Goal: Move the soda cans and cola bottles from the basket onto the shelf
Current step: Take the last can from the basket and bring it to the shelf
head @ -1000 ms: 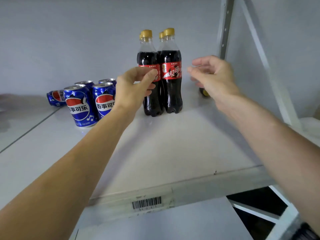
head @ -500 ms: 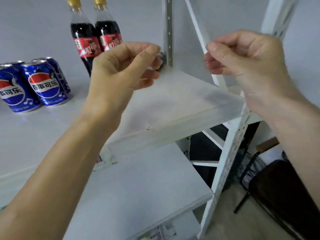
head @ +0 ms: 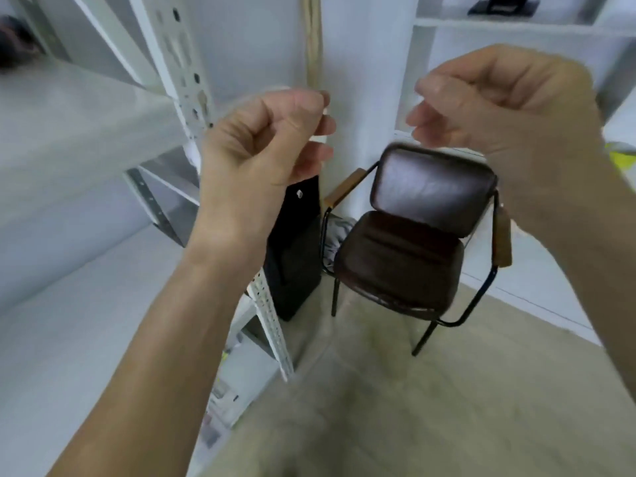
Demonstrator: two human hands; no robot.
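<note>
Neither the soda cans, the cola bottles nor the basket appear in the head view. The white shelf (head: 86, 108) fills the left side, its board bare where it shows. A dark blurred shape (head: 13, 46) lies at its far left end; what it is cannot be told. My left hand (head: 265, 146) hovers in the air beside the shelf's perforated upright (head: 182, 63), fingers loosely curled, holding nothing. My right hand (head: 499, 101) is raised level with it further right, also loosely curled and holding nothing.
A dark brown chair (head: 406, 256) with wooden armrests stands on the beige floor (head: 413, 407) right of the shelf. A black flat object (head: 296, 256) leans by the shelf's leg. Another white shelving unit (head: 516, 25) lines the back right wall.
The view has swung right and down, away from the cans and bottles, which have left the frame. Both hands drew back from the shelf and stay raised, holding nothing.
</note>
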